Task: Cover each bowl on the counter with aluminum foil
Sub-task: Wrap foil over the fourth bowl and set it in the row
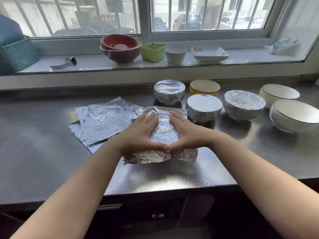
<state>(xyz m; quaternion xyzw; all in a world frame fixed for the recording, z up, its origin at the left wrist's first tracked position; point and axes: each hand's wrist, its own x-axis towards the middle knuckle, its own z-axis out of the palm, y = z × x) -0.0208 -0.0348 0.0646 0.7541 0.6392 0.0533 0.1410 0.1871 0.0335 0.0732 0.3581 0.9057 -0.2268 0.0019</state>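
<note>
Both hands (163,131) press foil (161,128); no readable writing

The foil sheet (162,130) is crinkled, shiny metal. The counter (43,152) is brushed steel with a fine embossed texture. The white bowls (293,116) look glossy ceramic. The basket (17,56) is woven.

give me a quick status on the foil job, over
Left hand and right hand flat, pressing foil sheet over a bowl. Three covered, three bare. Nothing in the way.

barred window (145,14); steel counter (43,144)
</note>
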